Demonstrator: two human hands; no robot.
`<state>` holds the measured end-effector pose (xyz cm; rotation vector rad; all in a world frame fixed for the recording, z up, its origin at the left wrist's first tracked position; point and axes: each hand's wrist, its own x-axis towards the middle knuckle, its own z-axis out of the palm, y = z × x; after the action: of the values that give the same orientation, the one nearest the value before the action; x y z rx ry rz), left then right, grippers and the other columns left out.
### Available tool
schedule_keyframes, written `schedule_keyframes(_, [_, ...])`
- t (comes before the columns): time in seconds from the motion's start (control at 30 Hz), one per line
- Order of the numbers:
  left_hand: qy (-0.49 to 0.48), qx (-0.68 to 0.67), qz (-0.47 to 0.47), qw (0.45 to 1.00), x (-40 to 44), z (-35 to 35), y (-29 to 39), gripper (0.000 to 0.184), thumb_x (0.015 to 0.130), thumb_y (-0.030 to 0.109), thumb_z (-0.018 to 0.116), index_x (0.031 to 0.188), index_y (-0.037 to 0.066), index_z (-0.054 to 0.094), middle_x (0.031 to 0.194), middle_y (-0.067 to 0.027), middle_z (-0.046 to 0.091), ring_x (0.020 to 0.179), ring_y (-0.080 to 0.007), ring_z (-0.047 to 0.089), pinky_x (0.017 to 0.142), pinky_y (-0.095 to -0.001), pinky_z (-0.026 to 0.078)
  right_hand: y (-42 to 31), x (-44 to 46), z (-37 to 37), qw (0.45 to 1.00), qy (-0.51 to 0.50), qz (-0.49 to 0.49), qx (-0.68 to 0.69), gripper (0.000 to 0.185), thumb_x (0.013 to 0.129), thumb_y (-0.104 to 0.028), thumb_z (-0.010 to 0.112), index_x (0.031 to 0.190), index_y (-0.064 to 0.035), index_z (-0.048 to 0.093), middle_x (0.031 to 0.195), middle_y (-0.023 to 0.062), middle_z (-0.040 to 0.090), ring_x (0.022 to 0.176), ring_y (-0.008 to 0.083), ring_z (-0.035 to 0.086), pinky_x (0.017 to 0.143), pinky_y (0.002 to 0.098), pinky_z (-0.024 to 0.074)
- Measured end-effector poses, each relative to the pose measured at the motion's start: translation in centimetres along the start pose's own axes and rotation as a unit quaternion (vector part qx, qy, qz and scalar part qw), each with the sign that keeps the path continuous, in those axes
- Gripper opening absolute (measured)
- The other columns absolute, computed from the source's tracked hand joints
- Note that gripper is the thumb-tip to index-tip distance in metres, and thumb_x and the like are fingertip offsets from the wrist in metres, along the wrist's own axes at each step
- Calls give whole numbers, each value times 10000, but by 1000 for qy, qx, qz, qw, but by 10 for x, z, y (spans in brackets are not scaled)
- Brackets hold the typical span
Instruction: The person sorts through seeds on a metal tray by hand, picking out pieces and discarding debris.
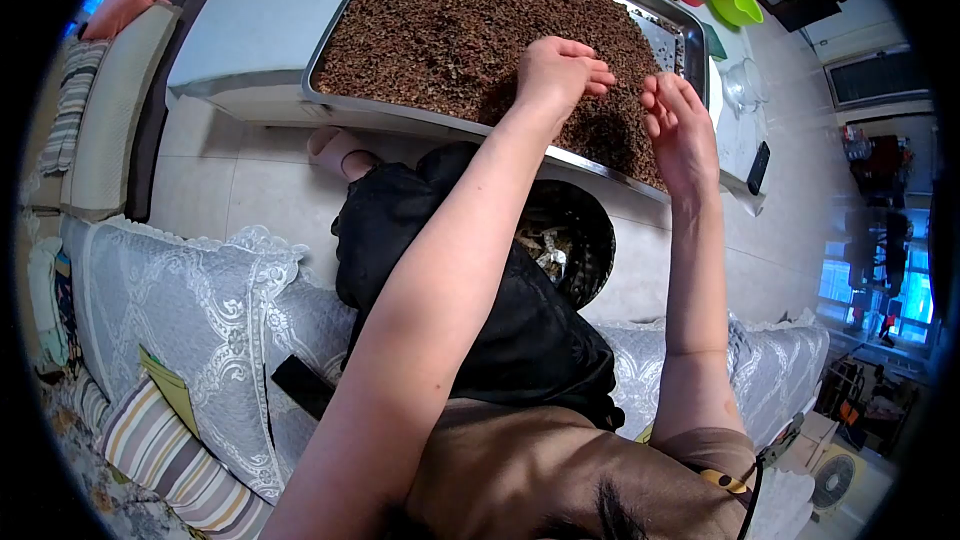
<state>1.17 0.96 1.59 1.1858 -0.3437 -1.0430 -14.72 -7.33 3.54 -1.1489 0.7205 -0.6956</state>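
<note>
Tbh there's open air above the heap (450, 20) toward 11 o'clock, but the tray rim (706, 55) (shiny metal) blocks low moves at 3 o'clock.

Reaches left hand (563, 73) and right hand (682, 135), fingers curled, over brown bits (440, 20) in metal tray (400, 114); shows black bin (597, 255) below tray's near side.
</note>
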Motion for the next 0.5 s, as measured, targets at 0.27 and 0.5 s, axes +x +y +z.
schedule_keyframes(0.27, [46,35,50,997,4,-4,4,281,909,27,436,1114,-21,620,1071,-115,724,1059,-127,626,1010,-304,425,7,-82,-32,894,-161,6,-418,98,906,-101,679,929,-7,665,895,45,643,778,125,606,655,256,484])
schedule_keyframes(0.5, [32,2,54,998,-9,1,12,399,980,151,429,1314,-54,502,1165,-156,687,1125,-219,622,1053,-351,416,0,-80,-28,837,-100,-94,-530,144,866,-134,724,910,-7,674,845,79,586,718,181,578,631,310,463])
